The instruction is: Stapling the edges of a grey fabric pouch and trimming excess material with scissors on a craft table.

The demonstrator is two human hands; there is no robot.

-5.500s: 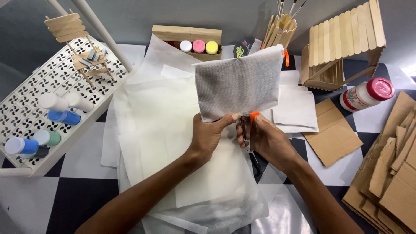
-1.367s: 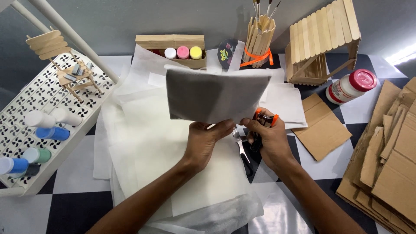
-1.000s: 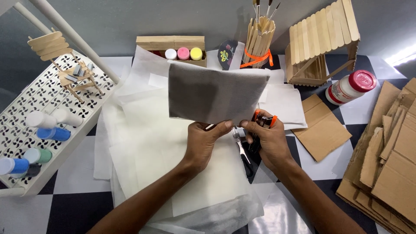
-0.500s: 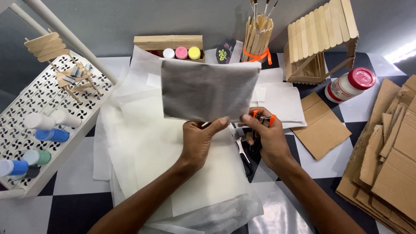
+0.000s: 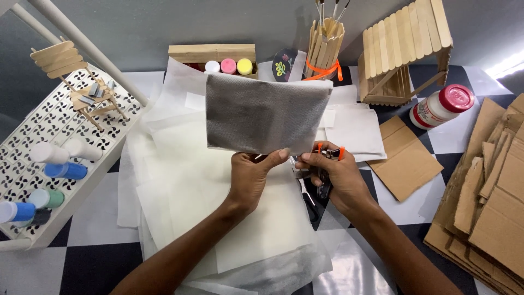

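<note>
My left hand (image 5: 252, 177) pinches the lower edge of a grey rectangular fabric sheet (image 5: 265, 113), holding it upright above the table. My right hand (image 5: 333, 175) is closed on a pair of scissors with orange handles (image 5: 326, 164), its blades pointing down and partly hidden by the fingers. The scissors sit just right of the fabric's lower right corner. Under both hands lies a pile of white sheets (image 5: 218, 202).
A white perforated rack (image 5: 60, 158) with paint bottles stands at left. At the back are a wooden box of paint jars (image 5: 218, 57), a stick-built brush holder (image 5: 325, 46) and a stick-built house (image 5: 404, 52). A red-capped white bottle (image 5: 441, 106) and cardboard pieces (image 5: 486, 186) lie right.
The grey fabric has been turned from tall to wide and shifted left. My right hand with the scissors stays beside its lower right corner.
</note>
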